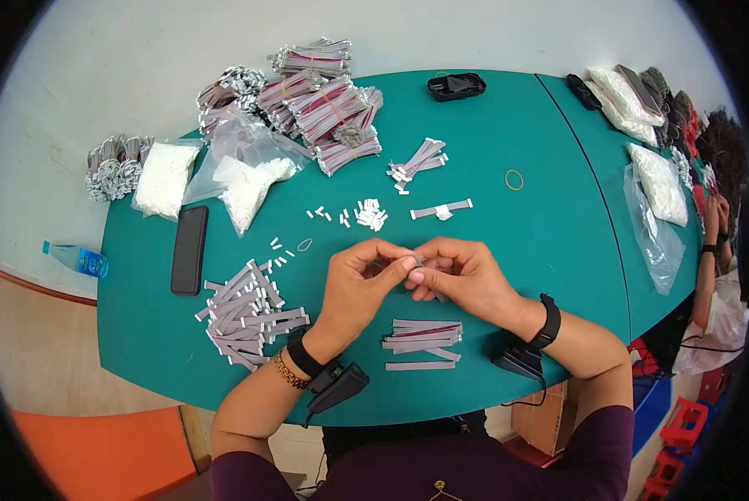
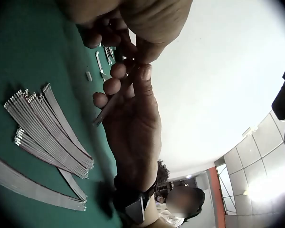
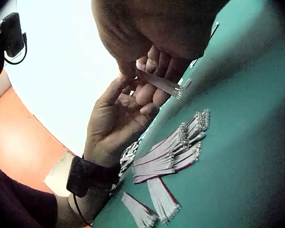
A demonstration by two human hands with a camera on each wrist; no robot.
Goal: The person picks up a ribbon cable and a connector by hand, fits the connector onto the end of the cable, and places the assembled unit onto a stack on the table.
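Note:
Above the middle of the green table (image 1: 508,225), my left hand (image 1: 353,288) and right hand (image 1: 470,280) meet at the fingertips. Between them they pinch a short grey ribbon cable (image 3: 159,84), thumbs pressed against its upper end. Its lower end sticks out below the fingers, while the pinched end is mostly hidden. Just in front of the hands lies a small stack of flat ribbon cables (image 1: 424,334) with bare wire ends. Left of my left forearm spreads a heap of cables with white connectors (image 1: 245,317). Loose white connectors (image 1: 371,215) are scattered beyond the hands.
A single cable (image 1: 441,209) and a crossed bunch (image 1: 418,163) lie farther back. Bundled cables (image 1: 328,108) and bags of white parts (image 1: 253,184) fill the back left, near a phone (image 1: 189,250). A black case (image 1: 456,86) stands behind. Another person's arms (image 1: 708,250) show at right.

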